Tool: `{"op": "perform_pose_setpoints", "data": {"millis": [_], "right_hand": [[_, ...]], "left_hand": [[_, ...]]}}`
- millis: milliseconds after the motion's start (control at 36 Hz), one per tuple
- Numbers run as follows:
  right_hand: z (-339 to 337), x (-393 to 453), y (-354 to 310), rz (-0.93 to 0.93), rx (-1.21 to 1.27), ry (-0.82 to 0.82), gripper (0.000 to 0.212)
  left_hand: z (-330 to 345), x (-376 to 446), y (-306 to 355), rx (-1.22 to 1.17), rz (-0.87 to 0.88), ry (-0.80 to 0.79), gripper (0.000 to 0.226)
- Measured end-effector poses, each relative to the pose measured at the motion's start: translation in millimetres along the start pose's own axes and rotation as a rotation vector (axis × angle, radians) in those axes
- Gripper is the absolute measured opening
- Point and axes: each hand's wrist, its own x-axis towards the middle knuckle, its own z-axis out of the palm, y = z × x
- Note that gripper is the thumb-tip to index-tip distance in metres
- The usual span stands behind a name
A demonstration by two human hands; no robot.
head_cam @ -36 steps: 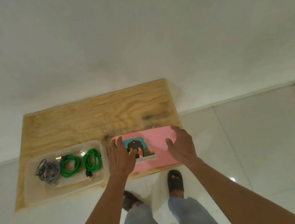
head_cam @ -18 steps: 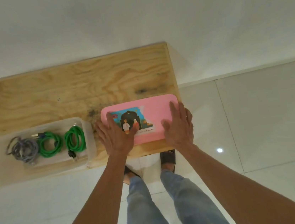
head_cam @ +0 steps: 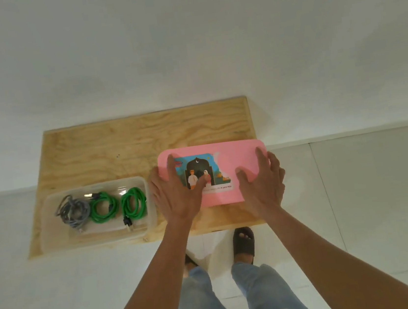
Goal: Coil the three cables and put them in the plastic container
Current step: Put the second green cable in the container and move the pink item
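Note:
A clear plastic container [head_cam: 54,239] sits at the near left of a plywood table [head_cam: 124,143]. Inside it lie three coiled cables side by side: a grey one [head_cam: 72,211], a green one [head_cam: 103,207] and another green one [head_cam: 134,203] with a black plug. To its right lies a pink lid [head_cam: 239,157] with a colourful sticker. My left hand [head_cam: 177,196] grips the lid's left end, fingers over the edge and thumb on the sticker. My right hand [head_cam: 263,185] holds the lid's right end in the same way.
The table stands against a white wall. White floor tiles [head_cam: 357,199] surround it. My feet in dark sandals [head_cam: 243,244] are just below the table's near edge.
Both hands have closed around the ends of the pink lid, where earlier they rested flat on it. The view has shifted, so the table looks lower and larger.

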Motion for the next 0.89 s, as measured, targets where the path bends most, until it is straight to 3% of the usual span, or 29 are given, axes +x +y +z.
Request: {"op": "perform_pose_setpoints", "data": {"millis": [222,500,722,889], "right_hand": [[3,-26,-80,-0.14,0.098,0.012,0.077],[58,-87,-185,-0.245,0.103,-0.002,0.072],[131,-134,-215,-0.218,0.01,-0.071,0.072],[158,-150,-202,-0.169,-0.092,-0.086,0.072]], "left_hand": [[-100,28,-16,0.076,-0.006,0.131,0.101],[-193,64,-115,0.079,-0.052,0.134,0.1],[-210,82,-210,0.018,-0.117,-0.017,0.102],[-192,76,-241,-0.007,-0.159,-0.164,0.102]]}}
